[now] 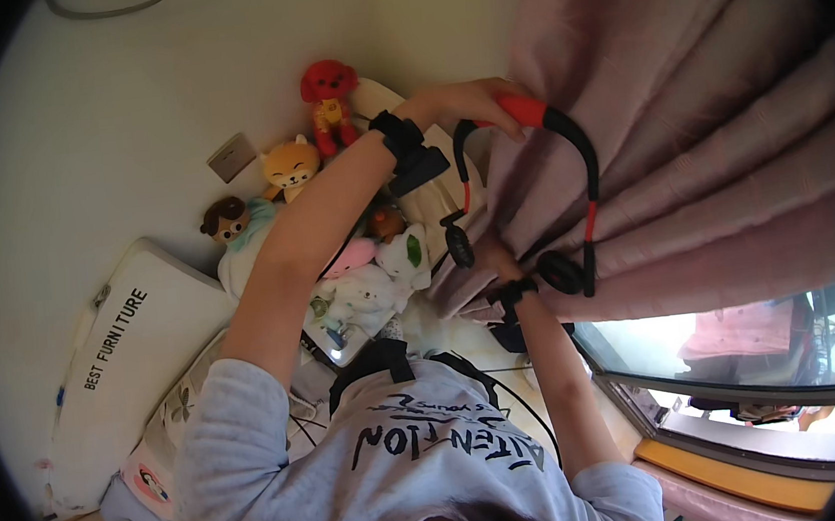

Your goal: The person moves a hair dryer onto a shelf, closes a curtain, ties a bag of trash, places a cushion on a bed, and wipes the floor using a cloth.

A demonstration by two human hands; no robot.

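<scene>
My left arm stretches up across the corner, and my left hand (483, 101) is closed around the red top of a U-shaped red and black neckband (582, 144). Its two ends hang down and carry round black pieces; whether it is a fan or a headset I cannot tell. Lower down, my right hand (495, 253) is closed at the gathered edge of the pink curtain (671, 176), whose folds run out from there. Its fingers are partly hidden. The neckband's left end hangs just beside that hand. Both wrists wear black straps.
Several soft toys (360, 291) lie between my arms. A red dog figure (329, 98) and an orange fox toy (291, 164) stand by the wall near a socket plate (232, 159). A white board (135, 358) leans at the left; a window (747, 344) is at the right.
</scene>
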